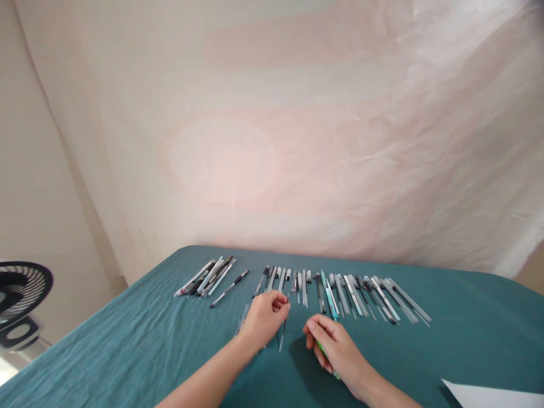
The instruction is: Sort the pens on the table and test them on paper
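My left hand [266, 314] pinches a thin dark stick like a pen refill [282, 335], which hangs slanting down over the cloth. Curled fingers of my right hand [329, 343] wrap around a slim bright green pen-like thing [322, 349]; most of it is hidden in the palm. Just beyond both hands runs a row of pens and clear pen parts [340, 294]. Some clear pieces [243, 318] lie partly hidden behind my left hand and forearm.
A pile of pens [208, 277] lies at the back left, with a single black-capped pen [229, 289] beside it. White paper [488, 395] sits at the front right of the green cloth-covered table [127, 351]. A black fan [21, 300] stands past the left edge.
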{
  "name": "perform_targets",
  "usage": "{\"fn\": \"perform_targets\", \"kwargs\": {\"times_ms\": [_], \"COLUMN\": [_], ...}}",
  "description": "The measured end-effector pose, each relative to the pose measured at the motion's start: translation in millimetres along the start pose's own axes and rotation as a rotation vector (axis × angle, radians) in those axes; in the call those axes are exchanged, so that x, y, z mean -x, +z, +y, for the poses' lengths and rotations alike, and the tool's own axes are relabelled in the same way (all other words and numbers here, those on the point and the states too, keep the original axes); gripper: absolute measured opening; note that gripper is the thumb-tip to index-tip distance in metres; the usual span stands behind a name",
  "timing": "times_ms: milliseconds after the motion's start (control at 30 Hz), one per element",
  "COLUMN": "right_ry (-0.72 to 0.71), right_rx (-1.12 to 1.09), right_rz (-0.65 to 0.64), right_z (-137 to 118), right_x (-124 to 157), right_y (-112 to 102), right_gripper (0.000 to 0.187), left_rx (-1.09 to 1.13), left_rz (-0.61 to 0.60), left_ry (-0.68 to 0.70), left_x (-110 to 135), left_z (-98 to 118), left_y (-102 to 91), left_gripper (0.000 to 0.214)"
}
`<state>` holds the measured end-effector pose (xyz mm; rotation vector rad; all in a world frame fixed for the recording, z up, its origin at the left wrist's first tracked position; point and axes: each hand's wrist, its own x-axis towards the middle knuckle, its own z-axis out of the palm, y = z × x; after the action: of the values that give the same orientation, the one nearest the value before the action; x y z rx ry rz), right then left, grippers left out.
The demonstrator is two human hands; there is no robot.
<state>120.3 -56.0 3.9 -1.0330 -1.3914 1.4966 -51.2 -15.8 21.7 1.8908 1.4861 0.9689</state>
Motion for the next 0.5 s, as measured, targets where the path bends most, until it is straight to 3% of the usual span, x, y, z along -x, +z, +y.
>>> {"fn": "perform_targets", "kwargs": {"times_ms": [233, 500], "right_ry": [-0.017, 0.003], "right_rx": [-0.015, -0.017], "right_rz": [-0.016, 0.007], "right_z": [0, 0], "right_x": [0, -1], "right_y": [-1, -1], "right_gripper": [0.034, 0.034], "left_rx": [-0.331, -0.495], "left_rz": [-0.010, -0.035], "left_ry": [0.033, 0.104], "left_x": [7, 13], "left_z": [-3, 9], "left_y": [0.7, -4.8], "left_gripper": [0.023, 0.020]}}
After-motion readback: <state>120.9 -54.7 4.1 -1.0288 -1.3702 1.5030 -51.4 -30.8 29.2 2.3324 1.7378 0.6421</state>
